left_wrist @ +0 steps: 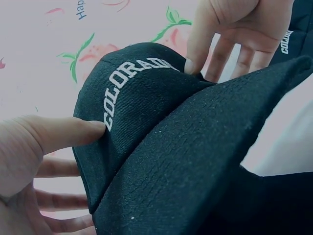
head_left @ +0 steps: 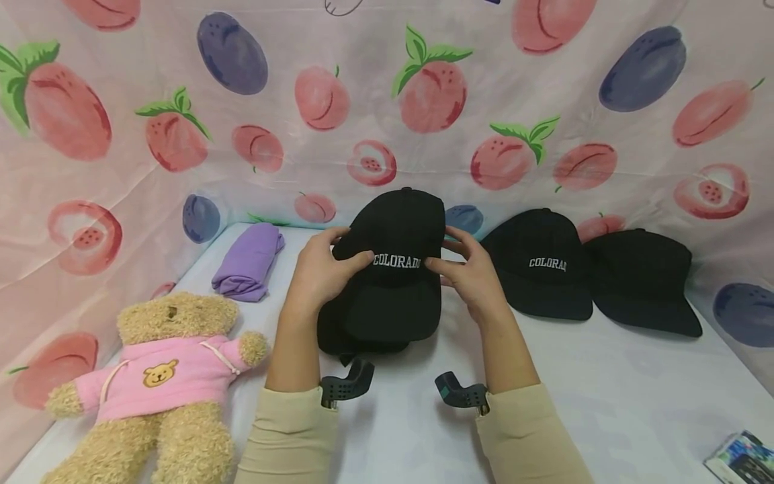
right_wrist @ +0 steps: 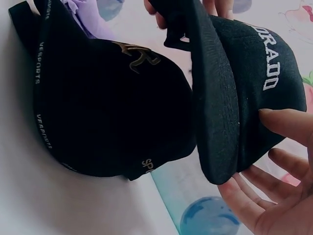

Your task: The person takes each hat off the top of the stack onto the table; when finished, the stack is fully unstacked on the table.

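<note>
Both hands hold a black baseball cap (head_left: pixel 402 222) with white COLORADO lettering, its brim toward me. My left hand (head_left: pixel 317 272) grips its left side, thumb on the front near the first letter and fingers behind. On the other side my right hand (head_left: pixel 478 275) pinches the cap, thumb by the last letters. Underneath is another black cap (right_wrist: pixel 117 107), with gold embroidery and lettering along its brim edge in the right wrist view; the held cap hides most of it in the head view.
Two more black caps lie side by side at the right, one lettered (head_left: pixel 535 289), one plain-looking (head_left: pixel 641 282). At the left are a folded purple cloth (head_left: pixel 249 262) and a teddy bear (head_left: pixel 169 376) in a pink top. A colourful printed item (head_left: pixel 744 460) lies at the lower right.
</note>
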`<state>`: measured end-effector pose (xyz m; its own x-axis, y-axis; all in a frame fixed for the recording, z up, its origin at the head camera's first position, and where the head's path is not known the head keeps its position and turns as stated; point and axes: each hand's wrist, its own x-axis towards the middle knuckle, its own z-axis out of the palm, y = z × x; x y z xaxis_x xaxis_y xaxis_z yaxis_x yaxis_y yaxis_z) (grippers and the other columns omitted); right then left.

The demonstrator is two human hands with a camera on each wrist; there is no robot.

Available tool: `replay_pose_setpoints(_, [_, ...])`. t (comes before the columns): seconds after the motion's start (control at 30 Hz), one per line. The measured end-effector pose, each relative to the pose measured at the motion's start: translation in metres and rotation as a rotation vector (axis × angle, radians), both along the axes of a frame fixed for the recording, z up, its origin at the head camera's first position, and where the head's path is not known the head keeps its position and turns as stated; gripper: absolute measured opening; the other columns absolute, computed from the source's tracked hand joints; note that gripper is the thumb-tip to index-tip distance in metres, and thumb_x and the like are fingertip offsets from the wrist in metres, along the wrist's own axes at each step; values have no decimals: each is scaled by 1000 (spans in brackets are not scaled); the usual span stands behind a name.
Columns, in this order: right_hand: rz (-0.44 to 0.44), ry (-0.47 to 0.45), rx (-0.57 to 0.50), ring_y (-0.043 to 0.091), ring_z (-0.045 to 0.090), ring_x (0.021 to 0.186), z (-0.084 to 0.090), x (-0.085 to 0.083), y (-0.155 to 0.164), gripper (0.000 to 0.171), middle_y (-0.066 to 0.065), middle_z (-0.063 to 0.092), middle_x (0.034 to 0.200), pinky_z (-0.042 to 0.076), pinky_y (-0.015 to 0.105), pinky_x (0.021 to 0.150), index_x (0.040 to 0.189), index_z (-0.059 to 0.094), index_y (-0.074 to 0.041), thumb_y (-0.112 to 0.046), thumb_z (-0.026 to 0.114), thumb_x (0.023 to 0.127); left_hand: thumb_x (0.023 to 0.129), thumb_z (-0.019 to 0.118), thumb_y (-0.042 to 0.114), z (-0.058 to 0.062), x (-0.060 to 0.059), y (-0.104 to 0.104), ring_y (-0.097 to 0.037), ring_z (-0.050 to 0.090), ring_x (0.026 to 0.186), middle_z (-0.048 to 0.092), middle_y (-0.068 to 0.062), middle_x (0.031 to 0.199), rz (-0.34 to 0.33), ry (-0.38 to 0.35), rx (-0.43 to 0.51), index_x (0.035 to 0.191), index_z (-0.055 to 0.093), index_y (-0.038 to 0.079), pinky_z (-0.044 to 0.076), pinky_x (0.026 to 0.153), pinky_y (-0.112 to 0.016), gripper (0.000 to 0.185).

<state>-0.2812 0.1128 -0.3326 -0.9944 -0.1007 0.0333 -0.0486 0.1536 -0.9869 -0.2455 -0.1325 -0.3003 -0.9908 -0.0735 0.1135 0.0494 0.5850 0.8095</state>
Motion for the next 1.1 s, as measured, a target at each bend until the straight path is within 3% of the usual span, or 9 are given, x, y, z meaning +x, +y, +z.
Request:
replay_pose_setpoints(0.17, [-7,9,1,32,58,133,3,1,4,76,9,45,160,48,57,107,159,39,-23,-15,74,93,94,73,38,0,0,5,-36,42,147,48,-18,155,-4,9,3,153,49,10,34,121,-54,70])
replay_pose_setpoints(0.77, [-32,28,15,29,57,135,12,4,22,79,7,43,162,51,44,101,162,35,-25,-14,74,94,94,72,36,2,3,23,-33,41,146,47,-17,155,-36,46,5,153,48,9,34,122,-52,69])
replay_pose_setpoints(1.0, [-32,34,33,28,57,136,13,5,28,79,7,44,162,50,47,103,162,35,-25,-15,74,94,94,72,35,0,2,30,-33,42,143,47,-17,154,-30,62,11,153,48,8,35,121,-52,69])
replay_pose_setpoints(1.1, [-33,33,45,27,55,137,13,5,31,79,7,43,162,51,41,99,162,35,-25,-16,74,94,95,72,35,-1,2,33,-33,44,141,48,-17,153,-30,60,7,154,48,9,37,120,-53,69])
